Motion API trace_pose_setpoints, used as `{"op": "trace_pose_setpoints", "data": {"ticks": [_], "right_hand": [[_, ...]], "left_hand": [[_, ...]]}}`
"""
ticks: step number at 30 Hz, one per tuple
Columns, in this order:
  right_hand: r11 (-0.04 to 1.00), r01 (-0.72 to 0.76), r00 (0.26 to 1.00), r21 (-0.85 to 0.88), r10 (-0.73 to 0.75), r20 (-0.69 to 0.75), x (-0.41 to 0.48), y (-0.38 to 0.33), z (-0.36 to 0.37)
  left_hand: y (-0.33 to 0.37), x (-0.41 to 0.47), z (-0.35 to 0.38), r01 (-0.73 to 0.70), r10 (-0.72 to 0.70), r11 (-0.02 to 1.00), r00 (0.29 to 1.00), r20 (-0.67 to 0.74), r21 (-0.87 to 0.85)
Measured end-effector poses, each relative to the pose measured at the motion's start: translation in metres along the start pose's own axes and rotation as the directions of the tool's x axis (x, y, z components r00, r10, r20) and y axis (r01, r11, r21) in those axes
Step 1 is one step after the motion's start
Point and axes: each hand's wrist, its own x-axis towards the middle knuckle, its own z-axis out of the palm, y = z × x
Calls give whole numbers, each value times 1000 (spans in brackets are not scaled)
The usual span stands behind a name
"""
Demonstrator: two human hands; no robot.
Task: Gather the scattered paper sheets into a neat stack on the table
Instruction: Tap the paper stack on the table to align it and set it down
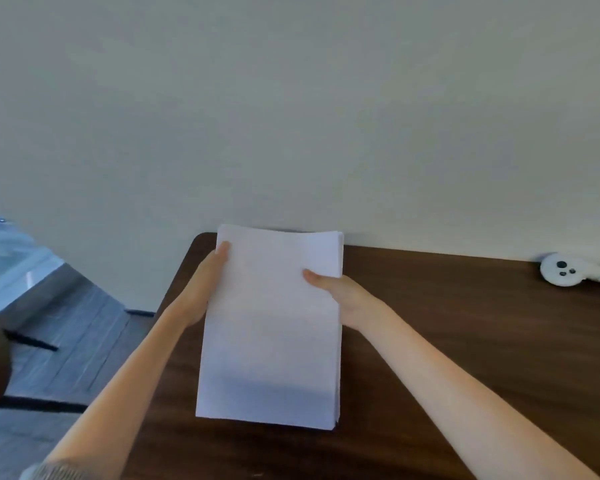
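Both hands hold a squared stack of paper sheets (271,327) over the brown tabletop (447,323).
The left hand (201,289) grips the stack's left edge with its thumb on the top sheet, and the right hand (340,292) grips the right edge likewise. The stack is near the tabletop's far left corner; whether its lower edge touches the wood is unclear. A white controller (563,270) lies at the far right edge.
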Motion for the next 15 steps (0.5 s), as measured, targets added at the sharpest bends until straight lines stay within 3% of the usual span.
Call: {"op": "trace_pose_setpoints", "data": {"ticks": [2, 4, 8, 12, 15], "right_hand": [[998, -63, 998, -4, 62, -30, 20, 5, 18], [997, -75, 992, 1, 75, -99, 38, 8, 36], [1000, 28, 926, 14, -20, -376, 73, 18, 57], [929, 15, 860, -370, -201, -470, 92, 29, 54], [704, -137, 824, -697, -310, -475, 103, 32, 47]], "left_hand": [[-10, 15, -23, 72, -71, 997, 997, -42, 10], [-22, 30, -42, 59, -55, 997, 996, -68, 59], [-39, 60, -64, 65, -49, 980, 995, -91, 191], [-53, 87, -67, 130, -82, 951, 981, -176, 281], [-60, 103, -67, 178, -77, 855, 973, -220, 488]]}}
